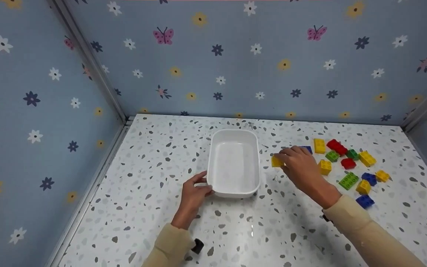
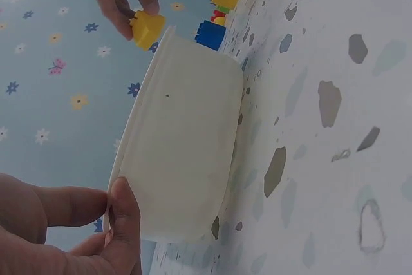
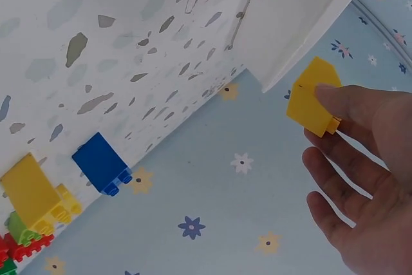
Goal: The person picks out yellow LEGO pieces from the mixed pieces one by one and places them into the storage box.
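A white plastic tub (image 1: 234,193) stands on the speckled table, with nothing inside it in the head view. My left hand (image 1: 193,193) pinches its near left rim between thumb and fingers, as the left wrist view also shows. Just right of the tub, my right hand (image 1: 302,170) holds a yellow toy brick (image 3: 313,98) between thumb and fingertips, raised above the table. A blue brick (image 3: 102,162) lies on the table below and beyond the right hand, partly hidden by it in the head view.
Several loose bricks lie scattered on the right, among them a yellow brick (image 1: 324,167), a green brick (image 1: 348,180), a red brick (image 1: 348,163) and a blue brick (image 1: 364,201). A flower-patterned wall (image 1: 235,66) bounds the table at the back, with another at the left.
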Tool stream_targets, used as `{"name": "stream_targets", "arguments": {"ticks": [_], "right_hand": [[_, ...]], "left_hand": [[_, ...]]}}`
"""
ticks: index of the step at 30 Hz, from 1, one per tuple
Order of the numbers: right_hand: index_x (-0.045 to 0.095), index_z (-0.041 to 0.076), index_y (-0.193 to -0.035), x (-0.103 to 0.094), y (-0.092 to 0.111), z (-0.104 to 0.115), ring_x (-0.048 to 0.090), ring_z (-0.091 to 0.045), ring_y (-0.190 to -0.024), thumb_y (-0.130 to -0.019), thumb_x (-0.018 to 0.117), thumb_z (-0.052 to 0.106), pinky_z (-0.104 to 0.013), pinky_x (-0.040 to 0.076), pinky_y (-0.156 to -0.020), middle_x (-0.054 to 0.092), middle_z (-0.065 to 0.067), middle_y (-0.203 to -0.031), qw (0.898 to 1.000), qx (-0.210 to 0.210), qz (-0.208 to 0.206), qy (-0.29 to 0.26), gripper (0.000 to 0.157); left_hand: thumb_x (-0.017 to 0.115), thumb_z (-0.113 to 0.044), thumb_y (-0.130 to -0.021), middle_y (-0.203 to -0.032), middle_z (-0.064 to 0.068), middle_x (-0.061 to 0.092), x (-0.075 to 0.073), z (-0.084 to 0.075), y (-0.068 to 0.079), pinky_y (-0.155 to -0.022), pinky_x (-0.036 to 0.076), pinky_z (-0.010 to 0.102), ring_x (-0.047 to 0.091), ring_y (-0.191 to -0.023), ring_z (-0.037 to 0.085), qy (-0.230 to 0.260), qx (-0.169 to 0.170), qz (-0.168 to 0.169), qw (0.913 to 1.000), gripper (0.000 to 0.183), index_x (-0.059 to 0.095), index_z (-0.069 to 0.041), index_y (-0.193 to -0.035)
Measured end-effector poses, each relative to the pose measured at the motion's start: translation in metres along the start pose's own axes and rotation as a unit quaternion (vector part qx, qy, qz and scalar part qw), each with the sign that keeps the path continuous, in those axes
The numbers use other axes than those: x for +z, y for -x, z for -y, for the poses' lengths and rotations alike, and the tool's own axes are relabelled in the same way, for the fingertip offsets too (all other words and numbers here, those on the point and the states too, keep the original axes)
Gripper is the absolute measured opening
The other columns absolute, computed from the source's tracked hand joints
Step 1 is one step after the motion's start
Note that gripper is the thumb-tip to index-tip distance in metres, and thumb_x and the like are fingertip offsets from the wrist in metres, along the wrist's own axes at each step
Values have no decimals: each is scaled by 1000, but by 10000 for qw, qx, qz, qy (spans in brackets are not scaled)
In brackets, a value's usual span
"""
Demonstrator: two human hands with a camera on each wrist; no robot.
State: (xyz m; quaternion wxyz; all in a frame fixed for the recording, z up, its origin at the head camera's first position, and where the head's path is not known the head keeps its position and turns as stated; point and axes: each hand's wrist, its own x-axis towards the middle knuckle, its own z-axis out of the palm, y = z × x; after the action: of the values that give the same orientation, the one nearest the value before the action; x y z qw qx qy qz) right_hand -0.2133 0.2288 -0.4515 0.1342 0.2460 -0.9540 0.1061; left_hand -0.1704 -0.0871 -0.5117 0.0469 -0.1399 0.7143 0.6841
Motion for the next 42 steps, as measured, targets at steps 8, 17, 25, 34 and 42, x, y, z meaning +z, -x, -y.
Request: {"name": "stream_targets", "arguments": {"ticks": [8,17,25,34,42], "right_hand": [[79,5,-119,3,-11,9,67,-36,-110,-87,85,1,-54,53,-108,77,-14,-114,9996,-232,-6,160,33],[80,5,-118,8,-20,19,68,-35,-109,-87,84,0,-52,54,-108,77,-13,-113,9993,-375,1,-17,32],[79,5,-119,13,-26,30,68,-33,-109,-86,85,0,-51,54,-109,77,-13,-115,9987,-493,82,101,34],[81,6,-116,20,-37,42,69,-32,-106,-88,83,-1,-49,55,-106,78,-12,-111,9980,-608,27,145,29],[81,5,-114,26,-48,53,68,-30,-105,-85,86,-1,-46,55,-106,78,-11,-110,9969,-714,207,271,30]], "left_hand": [[64,13,-91,-121,24,58,-1,0,1,-82,65,31,68,-83,18,336,126,163,9992,56,55,9,-147],[65,12,-91,-123,25,58,0,0,1,-85,65,32,69,-88,22,154,99,93,9998,56,56,8,-147],[65,10,-92,-127,25,58,0,0,1,-87,64,31,71,-97,27,11,18,66,10000,56,57,5,-148],[65,10,-92,-126,25,58,-1,1,1,-86,64,30,71,-98,30,61,36,72,9999,55,57,5,-147],[64,14,-92,-126,28,57,-2,2,0,-82,65,30,71,-96,29,344,34,103,9994,55,56,8,-146]]}}
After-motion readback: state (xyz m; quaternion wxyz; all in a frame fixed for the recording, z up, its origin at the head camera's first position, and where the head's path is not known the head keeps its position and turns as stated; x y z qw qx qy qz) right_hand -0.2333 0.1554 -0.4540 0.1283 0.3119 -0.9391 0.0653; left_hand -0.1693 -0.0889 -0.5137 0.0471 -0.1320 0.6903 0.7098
